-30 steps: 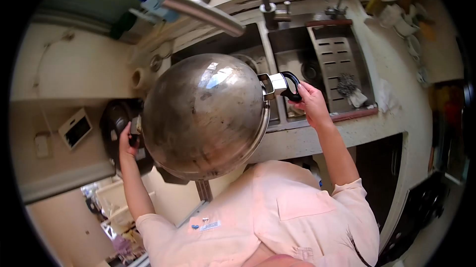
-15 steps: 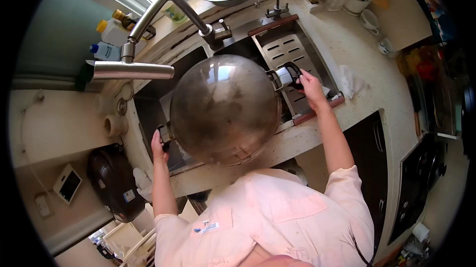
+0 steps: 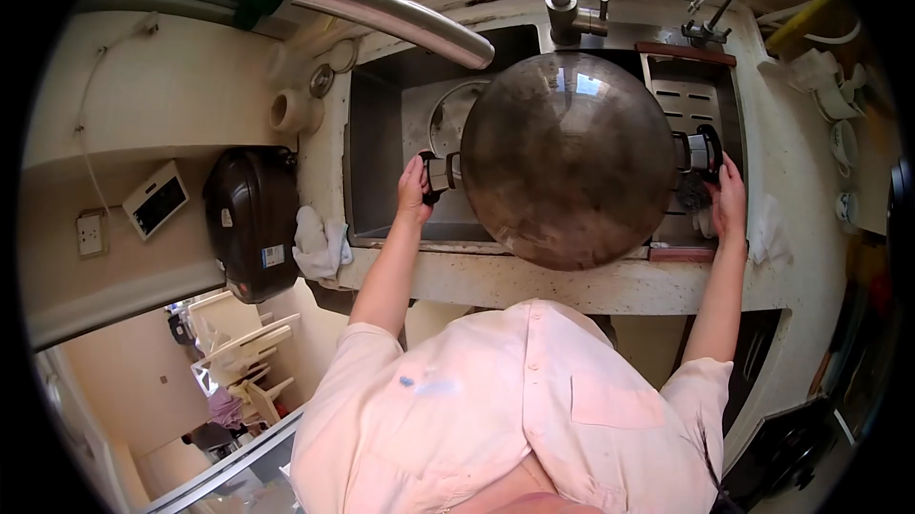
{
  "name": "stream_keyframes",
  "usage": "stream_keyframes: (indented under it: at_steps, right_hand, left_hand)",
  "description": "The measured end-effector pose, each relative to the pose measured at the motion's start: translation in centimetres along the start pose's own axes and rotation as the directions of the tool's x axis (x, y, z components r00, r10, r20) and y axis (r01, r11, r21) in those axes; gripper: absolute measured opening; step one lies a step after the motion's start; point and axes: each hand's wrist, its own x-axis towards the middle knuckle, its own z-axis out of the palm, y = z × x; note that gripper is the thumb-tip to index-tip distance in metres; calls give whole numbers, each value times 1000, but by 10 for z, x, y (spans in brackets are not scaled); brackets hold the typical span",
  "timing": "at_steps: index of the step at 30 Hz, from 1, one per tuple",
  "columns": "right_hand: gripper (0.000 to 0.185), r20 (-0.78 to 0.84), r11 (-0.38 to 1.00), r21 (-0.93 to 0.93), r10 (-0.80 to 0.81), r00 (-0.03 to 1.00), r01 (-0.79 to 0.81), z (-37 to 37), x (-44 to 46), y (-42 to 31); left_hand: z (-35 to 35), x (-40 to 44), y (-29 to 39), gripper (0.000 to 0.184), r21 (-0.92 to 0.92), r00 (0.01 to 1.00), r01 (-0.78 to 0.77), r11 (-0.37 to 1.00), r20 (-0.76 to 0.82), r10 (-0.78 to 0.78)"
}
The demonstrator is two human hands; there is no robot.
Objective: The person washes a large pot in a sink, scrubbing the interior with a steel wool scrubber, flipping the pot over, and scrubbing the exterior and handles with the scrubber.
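A large two-handled wok (image 3: 567, 161) hangs over the sink (image 3: 391, 218), its rounded, brown-stained underside facing up at me. My left hand (image 3: 413, 192) is closed round the black handle on its left side. On the opposite side, my right hand (image 3: 728, 201) grips the other black handle (image 3: 705, 154). Part of the left basin shows beside the wok, with a round, rimmed thing (image 3: 446, 118) lying in it. The wok's inside is hidden from me.
A wide steel faucet head (image 3: 400, 18) reaches over the left basin. At the right sits a slotted steel tray (image 3: 686, 99) with reddish-brown end bars, beside a small tap (image 3: 717, 9). A white cloth (image 3: 321, 245) and a dark brown appliance (image 3: 250, 223) are at the left.
My view has turned, shifting the scene. The wok has levelled from a tilt and sits further right over the sink, nearer the slotted tray. Both hands still hold its handles.
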Motion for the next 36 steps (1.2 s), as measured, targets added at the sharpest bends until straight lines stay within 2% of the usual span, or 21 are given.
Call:
stream_keyframes:
  at_steps: [3, 4, 5, 6, 7, 8, 10, 13, 16, 17, 18, 20, 23, 24, 27, 28, 29, 31, 32, 34, 36]
  right_hand:
    - [36, -16, 997, 78, -7, 1000, 8, -5, -12, -3]
    - [38, -17, 980, -178, -89, 996, 84, -12, -14, 6]
    - [40, 7, 894, -419, -172, 985, 160, -23, -15, 19]
    - [41, 55, 745, -627, -249, 967, 227, -29, -19, 28]
    - [48, 24, 636, -761, -166, 986, 126, -9, -40, 13]
    - [51, 221, 322, -897, -264, 939, 301, -6, -48, 16]
    - [50, 242, 171, -932, -363, 900, 320, 11, -57, 15]
    - [44, 106, 40, -991, -353, 929, 129, 9, -37, 13]
    - [37, -141, 425, -902, -458, 878, 77, 7, -47, -20]
    - [34, -170, 490, -861, -531, 830, 137, -2, -51, -23]
    - [34, -229, 467, -881, -569, 790, 81, 7, -65, -42]
    - [35, -275, 751, -606, -508, 816, 263, 24, -86, -71]
    - [39, -115, 936, -215, -307, 945, 278, 114, -133, -116]
    - [42, 51, 959, -131, -246, 968, 251, 137, -140, -114]
    - [33, 358, 963, -192, -110, 927, 189, 232, -164, -93]
    - [32, 463, 868, -354, -161, 872, 349, 255, -166, -74]
    - [30, 518, 789, -415, -204, 831, 453, 282, -172, -62]
    - [28, 623, 402, -528, -416, 663, 748, 318, -174, -22]
    - [32, 717, 112, -600, -363, 595, 792, 328, -173, -1]
    - [37, 754, -167, -649, -264, 601, 742, 347, -187, 21]
    - [33, 805, -432, -593, -276, 526, 680, 351, -193, 33]
  left_hand:
    - [-2, -2, -9, 21, -14, 999, 6, 1000, -39, -6]
    - [1, -6, -7, 21, -22, 1000, 6, 1000, -28, -7]
    - [2, -7, -4, 21, -31, 1000, 2, 1000, -16, -2]
    - [3, -8, -4, 21, -40, 1000, 2, 999, -23, -3]
    - [3, -9, -5, 21, -49, 1000, 3, 999, -31, -4]
    - [4, -11, -7, 21, -58, 999, 4, 998, -37, -7]
    - [8, -13, -7, 19, -72, 999, 1, 997, -41, -4]
    - [13, -20, -12, 16, -86, 998, 8, 996, -64, -14]
    - [21, -22, -16, 15, -93, 996, 4, 996, -91, -13]
    - [22, -24, -18, 15, -98, 995, -6, 995, -98, -4]
    - [22, -24, -20, 15, -106, 995, -17, 994, -103, 6]
    - [22, -26, -23, 15, -113, 995, -25, 993, -95, 14]
    - [24, -30, -28, 15, -143, 993, -26, 989, -114, 9]
    - [25, -31, -29, 15, -158, 993, -18, 987, -118, -1]
    - [27, -31, -31, 15, -187, 993, -16, 982, -117, -6]
    - [26, -32, -32, 15, -192, 993, -17, 981, -118, -6]
    - [26, -32, -32, 16, -197, 994, -15, 980, -109, -7]
    - [26, -34, -30, 17, -206, 995, -8, 979, -95, -12]
    - [27, -35, -28, 19, -209, 993, -3, 978, -112, -21]
    - [29, -37, -26, 23, -217, 988, 11, 976, -145, -43]
    - [24, -35, -29, 25, -237, 992, 19, 971, -115, -47]
